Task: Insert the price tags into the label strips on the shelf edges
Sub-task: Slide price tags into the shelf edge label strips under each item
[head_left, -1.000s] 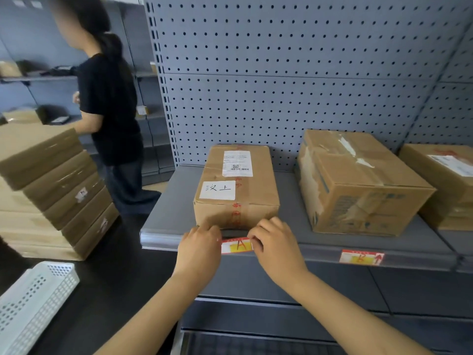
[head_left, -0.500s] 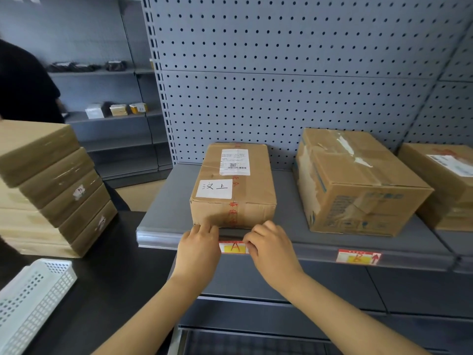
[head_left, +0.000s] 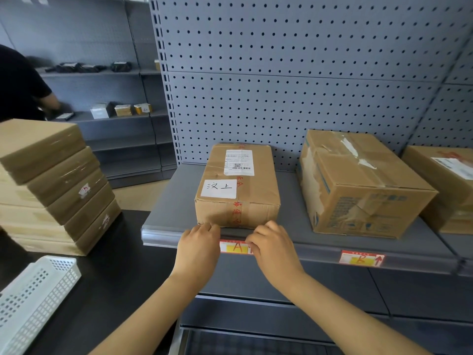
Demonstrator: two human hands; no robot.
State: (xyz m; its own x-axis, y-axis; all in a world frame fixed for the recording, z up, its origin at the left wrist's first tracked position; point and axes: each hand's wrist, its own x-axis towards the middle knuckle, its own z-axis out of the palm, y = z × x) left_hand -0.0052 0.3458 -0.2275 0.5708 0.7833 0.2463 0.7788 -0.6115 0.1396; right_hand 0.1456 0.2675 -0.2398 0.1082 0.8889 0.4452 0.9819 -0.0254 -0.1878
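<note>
Price tag at shelf-edge label strip.
Left hand [head_left: 198, 245] and right hand [head_left: 273, 248] pinch the price tag [head_left: 234, 247] ends, fingers curled, against the label strip [head_left: 307, 252], just below the labelled box [head_left: 236, 187].

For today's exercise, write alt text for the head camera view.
Two bare hands, left hand and right hand, press a red-and-yellow paper price tag into the grey shelf-edge label strip, below a taped brown cardboard box. A second identical tag sits further right.
</note>
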